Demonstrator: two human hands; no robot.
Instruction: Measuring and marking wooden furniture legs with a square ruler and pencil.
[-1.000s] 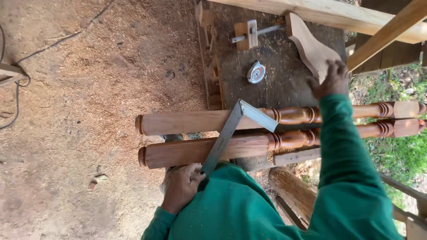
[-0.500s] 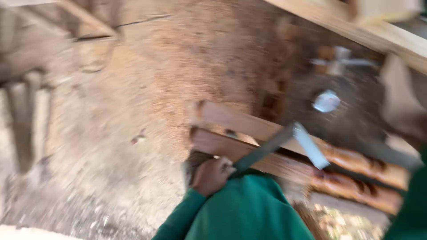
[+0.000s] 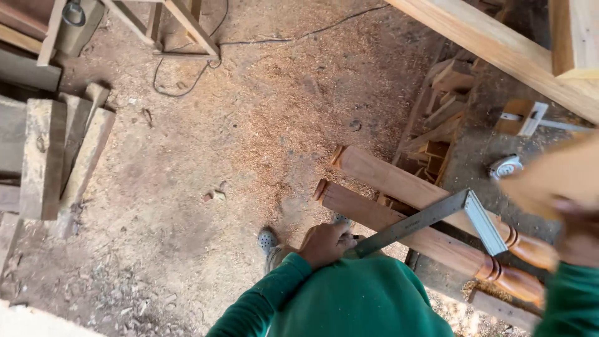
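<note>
Two turned wooden legs lie side by side across a dark workbench, their square ends sticking out over the floor. A metal try square rests slantwise on the legs. My left hand is closed around the square's near end, close to my green-sleeved body. At the right edge my right hand is blurred and grips a pale curved wooden piece above the legs' turned ends.
A tape measure and a wooden marking gauge lie on the bench. Offcut blocks pile at its left edge. Heavy beams cross the top right. Rough planks stack at the left, and a cable trails over the sawdust floor.
The view has swung left and tilted, so the legs now run diagonally. My right hand has lifted the curved wooden piece off the bench. My left hand still holds the square.
</note>
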